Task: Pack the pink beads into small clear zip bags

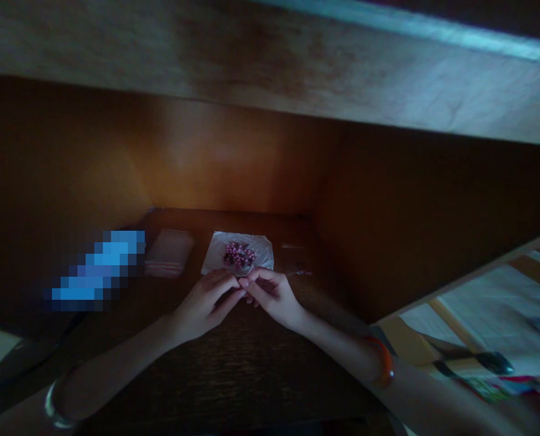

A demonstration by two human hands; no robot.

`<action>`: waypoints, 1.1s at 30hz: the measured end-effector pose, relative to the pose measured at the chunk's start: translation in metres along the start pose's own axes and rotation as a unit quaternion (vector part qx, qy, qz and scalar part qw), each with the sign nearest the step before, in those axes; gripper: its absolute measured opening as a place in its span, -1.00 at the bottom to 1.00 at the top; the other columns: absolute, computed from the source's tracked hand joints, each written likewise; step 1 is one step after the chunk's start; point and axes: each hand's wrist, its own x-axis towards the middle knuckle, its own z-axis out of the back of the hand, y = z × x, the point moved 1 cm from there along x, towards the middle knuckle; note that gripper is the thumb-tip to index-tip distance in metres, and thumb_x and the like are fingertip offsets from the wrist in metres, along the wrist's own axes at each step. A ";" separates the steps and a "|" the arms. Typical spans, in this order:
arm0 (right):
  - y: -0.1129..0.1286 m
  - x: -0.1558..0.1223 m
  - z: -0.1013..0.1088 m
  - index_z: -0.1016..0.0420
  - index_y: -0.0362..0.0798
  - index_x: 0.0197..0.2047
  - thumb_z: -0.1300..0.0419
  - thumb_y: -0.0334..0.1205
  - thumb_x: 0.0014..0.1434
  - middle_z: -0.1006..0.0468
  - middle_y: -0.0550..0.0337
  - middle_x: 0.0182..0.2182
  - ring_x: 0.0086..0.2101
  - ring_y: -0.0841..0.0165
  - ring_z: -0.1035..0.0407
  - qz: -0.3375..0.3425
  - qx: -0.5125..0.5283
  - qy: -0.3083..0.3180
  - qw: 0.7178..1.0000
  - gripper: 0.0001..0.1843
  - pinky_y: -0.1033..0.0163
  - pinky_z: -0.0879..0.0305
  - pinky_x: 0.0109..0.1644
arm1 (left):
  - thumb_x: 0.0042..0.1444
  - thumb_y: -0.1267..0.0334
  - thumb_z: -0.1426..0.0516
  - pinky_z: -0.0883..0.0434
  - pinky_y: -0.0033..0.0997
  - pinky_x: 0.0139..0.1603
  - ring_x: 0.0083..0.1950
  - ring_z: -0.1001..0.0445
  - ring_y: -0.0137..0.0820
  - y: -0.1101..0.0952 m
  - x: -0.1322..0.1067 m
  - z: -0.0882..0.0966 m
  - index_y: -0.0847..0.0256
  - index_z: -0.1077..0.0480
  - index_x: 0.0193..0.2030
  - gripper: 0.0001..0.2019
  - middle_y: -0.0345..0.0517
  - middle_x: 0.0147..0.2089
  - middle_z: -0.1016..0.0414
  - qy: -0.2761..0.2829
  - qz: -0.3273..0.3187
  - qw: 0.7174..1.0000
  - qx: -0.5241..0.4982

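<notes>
Where the hands meet: front-centre of the desk (233, 369), just before the bead pile, fingertips of both hands touching each other.
Left hand (203, 303): reaches in from lower left, palm down, fingers long and only lightly bent, tips laid against the other hand's tips.
Right hand (272, 297): comes in from lower right, fingers curled tighter, thumb and forefinger drawn close together.
Grip: cannot tell whether either hand pinches anything; the spot is too small and too dark.
Beads (239, 254): small heap of pink, pearl-like beads, just beyond the fingertips and apart from them.
White sheet (260, 247): crinkled, possibly paper or thin plastic, lies flat under the beads toward the back of the desk.
Clear bags (168, 251): flat stack, left of the white sheet, near but not touching it.
Blue object (99, 269): blurred out, far left of the desk, beside the bags.
Silver bangle (51, 406): on the left forearm, low in view.
Orange bangle (385, 361): on the right wrist.
Back panel (215, 157): brown wood, faint warm glow; a shelf (270, 54) overhangs above.
Papers (488, 315): pale sheets lower right, off the desk, in brighter light.
</notes>
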 end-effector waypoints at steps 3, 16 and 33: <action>0.004 -0.001 0.001 -0.36 -0.07 -0.46 -0.12 -0.12 0.17 -0.34 0.28 -0.56 -0.51 0.50 -0.24 0.028 -0.037 0.016 0.999 -0.75 0.35 -0.24 -0.44 | 0.24 0.36 0.03 -0.37 -0.35 -0.21 -0.21 -0.37 -0.39 -0.001 0.000 0.000 0.20 -0.27 -0.21 -0.92 -0.11 -0.27 -0.38 0.017 -0.004 1.000 0.002; 0.015 -0.008 0.003 -0.27 -0.05 -0.44 0.04 -0.20 0.26 -0.27 0.27 -0.54 -0.50 0.47 -0.16 0.089 -0.177 0.072 0.978 -0.75 0.30 -0.18 -0.41 | 0.22 0.37 0.03 -0.37 -0.31 -0.27 -0.30 -0.34 -0.38 -0.001 -0.003 0.004 0.21 -0.26 -0.32 -0.89 -0.12 -0.35 -0.35 0.027 -0.040 0.998 0.049; 0.020 -0.008 0.002 -0.27 -0.06 -0.41 0.05 -0.28 0.21 -0.29 0.27 -0.54 -0.51 0.47 -0.16 0.127 -0.212 0.069 0.966 -0.82 0.34 -0.18 -0.41 | 0.22 0.41 0.11 -0.37 -0.34 -0.30 -0.35 -0.34 -0.39 -0.001 -0.002 0.006 0.20 -0.23 -0.36 -0.82 -0.13 -0.40 -0.34 0.023 -0.044 0.996 0.072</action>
